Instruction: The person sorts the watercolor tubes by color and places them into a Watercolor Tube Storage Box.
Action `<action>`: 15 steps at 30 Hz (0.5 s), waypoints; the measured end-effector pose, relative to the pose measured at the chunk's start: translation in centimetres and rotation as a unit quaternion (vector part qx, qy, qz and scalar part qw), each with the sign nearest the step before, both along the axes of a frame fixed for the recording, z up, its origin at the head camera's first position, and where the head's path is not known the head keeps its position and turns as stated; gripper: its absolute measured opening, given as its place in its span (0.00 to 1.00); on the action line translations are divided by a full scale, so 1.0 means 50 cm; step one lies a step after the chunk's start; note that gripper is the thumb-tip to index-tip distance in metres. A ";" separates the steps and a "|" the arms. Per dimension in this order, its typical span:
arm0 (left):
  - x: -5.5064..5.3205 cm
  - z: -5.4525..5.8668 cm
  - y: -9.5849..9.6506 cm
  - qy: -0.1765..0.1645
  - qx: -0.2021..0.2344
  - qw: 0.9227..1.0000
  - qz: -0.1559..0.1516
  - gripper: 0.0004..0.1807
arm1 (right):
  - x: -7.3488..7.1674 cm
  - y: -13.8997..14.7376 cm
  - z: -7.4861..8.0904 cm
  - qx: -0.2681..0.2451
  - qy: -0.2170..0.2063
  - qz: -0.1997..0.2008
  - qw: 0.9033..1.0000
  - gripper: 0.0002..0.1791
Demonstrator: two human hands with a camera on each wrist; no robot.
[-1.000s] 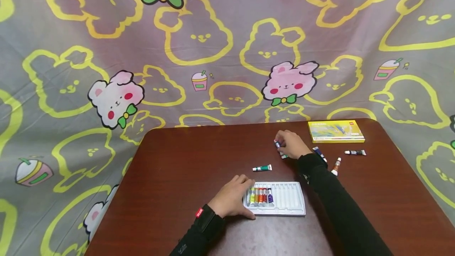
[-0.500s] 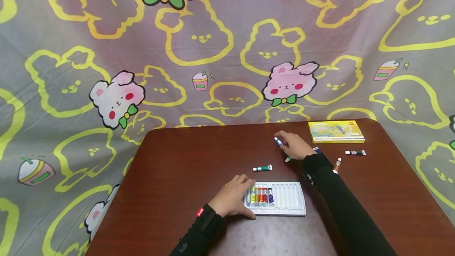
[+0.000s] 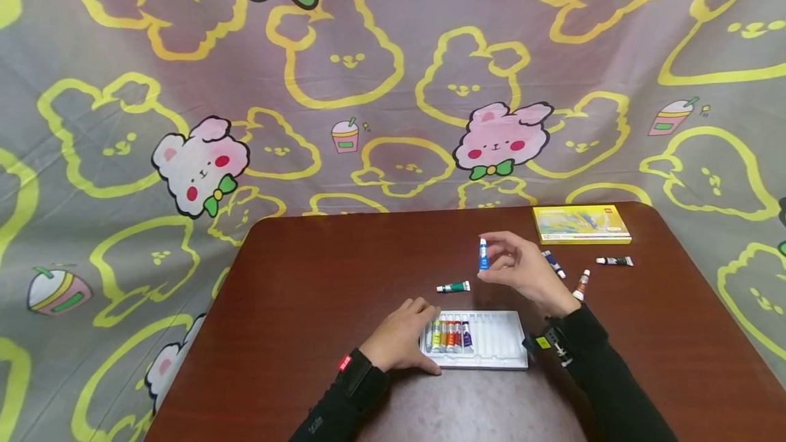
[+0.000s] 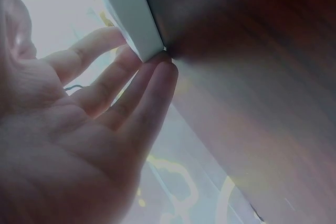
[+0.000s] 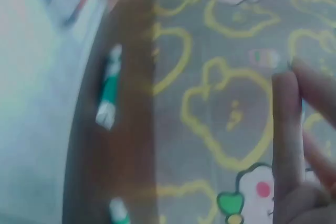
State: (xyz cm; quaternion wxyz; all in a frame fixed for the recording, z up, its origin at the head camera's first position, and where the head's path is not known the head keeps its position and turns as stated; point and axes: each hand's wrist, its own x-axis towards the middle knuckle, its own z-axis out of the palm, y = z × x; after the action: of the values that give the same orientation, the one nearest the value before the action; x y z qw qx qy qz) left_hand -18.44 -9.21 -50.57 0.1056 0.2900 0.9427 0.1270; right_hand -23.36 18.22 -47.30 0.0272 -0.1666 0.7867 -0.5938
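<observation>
A small blue paint tube (image 3: 483, 255) stands upright, white cap up, between the thumb and fingers of my right hand (image 3: 522, 268), above the table behind the tray. In the right wrist view the fingers (image 5: 287, 124) hide nearly all of it. My left hand (image 3: 402, 336) holds the left end of a white plastic paint tray (image 3: 497, 361), thumb at the front corner, fingers along the left and back. Seen from the left wrist, fingertips (image 4: 167, 72) touch the tray's edge (image 4: 131, 17). Several tubes, yellow to red and purple (image 3: 467, 335), lie in the tray's left slots.
A green tube (image 3: 453, 287) lies behind the tray; another green one (image 5: 119, 211) shows in the right wrist view. To the right lie a dark blue tube (image 3: 554, 264), a brown tube (image 3: 582, 285) and a black tube (image 3: 614, 261). A yellow box (image 3: 582, 225) sits at the back right.
My right hand has lifted the blue tube from the back of the table, drawn it nearer the tray and turned it upright. The left hand keeps its place.
</observation>
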 end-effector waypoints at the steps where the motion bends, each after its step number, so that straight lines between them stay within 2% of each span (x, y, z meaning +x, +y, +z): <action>1: 0.000 0.000 0.000 0.001 -0.001 1.000 -0.001 0.56 | 0.005 0.000 0.004 -0.013 -0.006 -0.002 1.000 0.39; 5: -0.001 0.000 0.000 0.004 -0.004 1.000 -0.002 0.56 | 0.015 0.000 0.015 -0.032 -0.023 0.001 0.999 0.38; 8: -0.001 -0.001 0.000 0.004 -0.005 1.000 -0.003 0.56 | 0.017 0.000 0.019 -0.024 -0.020 -0.005 1.000 0.37; 15: 0.000 0.001 0.001 0.007 -0.003 1.000 -0.004 0.56 | 0.036 -0.003 0.016 0.042 0.058 -0.005 0.997 0.36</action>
State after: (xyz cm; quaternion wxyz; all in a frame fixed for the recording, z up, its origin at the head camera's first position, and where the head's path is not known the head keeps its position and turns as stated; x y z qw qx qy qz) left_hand -18.44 -9.17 -50.53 0.1001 0.2947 0.9425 0.1221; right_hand -21.57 18.06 -46.50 -0.0149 -0.1953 0.8118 -0.5500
